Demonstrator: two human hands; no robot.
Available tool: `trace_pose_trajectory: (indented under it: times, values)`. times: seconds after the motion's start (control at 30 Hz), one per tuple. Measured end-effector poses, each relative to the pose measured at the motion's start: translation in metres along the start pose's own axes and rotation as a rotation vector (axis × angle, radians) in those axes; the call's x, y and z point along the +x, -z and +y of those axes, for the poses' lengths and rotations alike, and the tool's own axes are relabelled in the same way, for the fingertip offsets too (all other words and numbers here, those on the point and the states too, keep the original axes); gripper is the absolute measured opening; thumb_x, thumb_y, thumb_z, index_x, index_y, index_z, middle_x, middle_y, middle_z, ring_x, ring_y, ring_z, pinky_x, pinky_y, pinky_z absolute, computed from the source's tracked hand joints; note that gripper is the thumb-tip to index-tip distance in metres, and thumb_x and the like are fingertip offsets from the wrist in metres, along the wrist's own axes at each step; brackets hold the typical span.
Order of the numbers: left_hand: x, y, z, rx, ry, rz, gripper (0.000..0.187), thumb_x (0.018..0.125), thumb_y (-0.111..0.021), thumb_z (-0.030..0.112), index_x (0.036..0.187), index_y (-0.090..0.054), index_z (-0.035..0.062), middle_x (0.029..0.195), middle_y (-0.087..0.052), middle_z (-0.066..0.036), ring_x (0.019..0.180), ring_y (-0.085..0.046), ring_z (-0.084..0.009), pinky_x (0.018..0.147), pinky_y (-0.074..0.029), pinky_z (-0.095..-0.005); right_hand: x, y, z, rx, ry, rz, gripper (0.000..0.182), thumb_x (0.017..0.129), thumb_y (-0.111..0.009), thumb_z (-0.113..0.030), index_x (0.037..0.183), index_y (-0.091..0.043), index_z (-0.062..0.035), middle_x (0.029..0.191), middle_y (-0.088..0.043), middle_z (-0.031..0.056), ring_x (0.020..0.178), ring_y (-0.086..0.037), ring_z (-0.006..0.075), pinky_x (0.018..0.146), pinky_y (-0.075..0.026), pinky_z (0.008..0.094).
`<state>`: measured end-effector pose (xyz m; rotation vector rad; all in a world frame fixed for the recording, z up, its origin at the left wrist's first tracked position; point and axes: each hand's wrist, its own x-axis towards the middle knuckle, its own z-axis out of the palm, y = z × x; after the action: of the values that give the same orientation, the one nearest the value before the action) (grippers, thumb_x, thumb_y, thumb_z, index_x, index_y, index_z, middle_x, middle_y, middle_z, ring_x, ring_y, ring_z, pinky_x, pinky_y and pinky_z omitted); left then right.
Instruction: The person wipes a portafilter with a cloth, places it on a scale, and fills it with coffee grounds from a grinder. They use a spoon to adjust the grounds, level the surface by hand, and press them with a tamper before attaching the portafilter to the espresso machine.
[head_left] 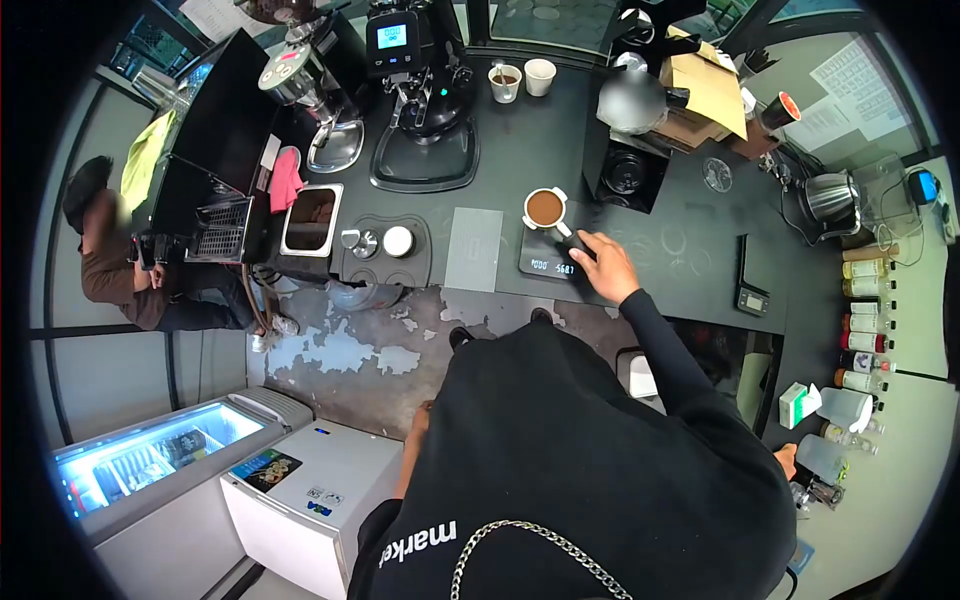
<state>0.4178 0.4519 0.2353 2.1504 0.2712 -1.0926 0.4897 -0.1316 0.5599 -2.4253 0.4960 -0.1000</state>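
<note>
My right hand point(607, 268) is closed round the black handle of a portafilter point(560, 229). Level brown coffee grounds point(545, 208) fill its round basket. The basket overlaps the far edge of a black scale point(540, 260) with lit digits. My left hand point(424, 412) hangs low at my side, its fingers mostly hidden by my black shirt. Left of the scale lies a light grey mat point(474, 248). Beyond it, a tamping station point(412, 262) carries a metal tamper point(362, 242) and a white-topped round tool point(398, 241).
A person point(120, 270) sits at far left; another hand point(787, 460) shows at right. Grinders point(405, 60) and two paper cups point(540, 76) line the back. A knock box point(312, 220) stands left, a second scale point(752, 298) right. Bottles point(866, 322) line the right side.
</note>
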Motion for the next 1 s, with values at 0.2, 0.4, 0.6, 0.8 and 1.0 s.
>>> trace_pose_trajectory:
  times: [0.2, 0.4, 0.6, 0.8, 1.0]
  values:
    - [-0.036, 0.021, 0.061, 0.158, 0.003, 0.152, 0.057, 0.100, -0.060, 0.048, 0.126, -0.065, -0.0016, 0.113, -0.073, -0.022, 0.109, -0.070, -0.0328, 0.094, -0.053, -0.0397, 0.031, -0.009, 0.013, 0.060, 0.085, -0.022, 0.046, 0.099, -0.063, -0.033, 0.130, -0.063, 0.0005, 0.112, -0.067, 0.0178, 0.105, -0.064, 0.0387, 0.091, -0.049, 0.0446]
    - [0.006, -0.015, 0.000, 0.015, -0.023, -0.024, 0.069, 0.099, -0.057, 0.056, 0.138, -0.057, -0.0007, 0.126, -0.069, -0.021, 0.122, -0.064, -0.0293, 0.103, -0.048, -0.0391, 0.040, -0.011, 0.025, 0.130, 0.090, -0.065, 0.050, 0.099, -0.063, -0.037, 0.132, -0.062, 0.0000, 0.114, -0.067, 0.0181, 0.110, -0.064, 0.0372, 0.095, -0.049, 0.0429]
    - [-0.022, -0.007, 0.005, 0.039, 0.036, -0.029, 0.071, 0.099, -0.054, 0.058, 0.141, -0.055, -0.0001, 0.131, -0.065, -0.020, 0.125, -0.061, -0.0292, 0.105, -0.046, -0.0392, 0.040, -0.008, 0.027, 0.115, 0.091, -0.111, 0.050, 0.098, -0.064, -0.037, 0.133, -0.062, -0.0007, 0.117, -0.065, 0.0201, 0.112, -0.063, 0.0377, 0.097, -0.049, 0.0430]
    - [-0.028, 0.006, 0.024, 0.084, 0.037, -0.023, 0.074, 0.099, -0.052, 0.060, 0.143, -0.052, 0.0005, 0.135, -0.061, -0.019, 0.129, -0.057, -0.0291, 0.108, -0.044, -0.0394, 0.042, 0.000, 0.031, 0.089, 0.127, -0.128, 0.058, 0.095, -0.067, -0.046, 0.137, -0.062, -0.0059, 0.115, -0.065, 0.0198, 0.112, -0.063, 0.0364, 0.097, -0.049, 0.0444]
    - [-0.023, 0.020, 0.051, 0.112, 0.013, 0.001, 0.076, 0.100, -0.049, 0.062, 0.145, -0.050, 0.0011, 0.140, -0.057, -0.019, 0.132, -0.053, -0.0290, 0.110, -0.042, -0.0395, 0.048, 0.002, 0.042, 0.149, 0.084, -0.134, 0.058, 0.095, -0.064, -0.053, 0.136, -0.065, -0.0110, 0.110, -0.066, 0.0173, 0.104, -0.065, 0.0336, 0.093, -0.051, 0.0427]
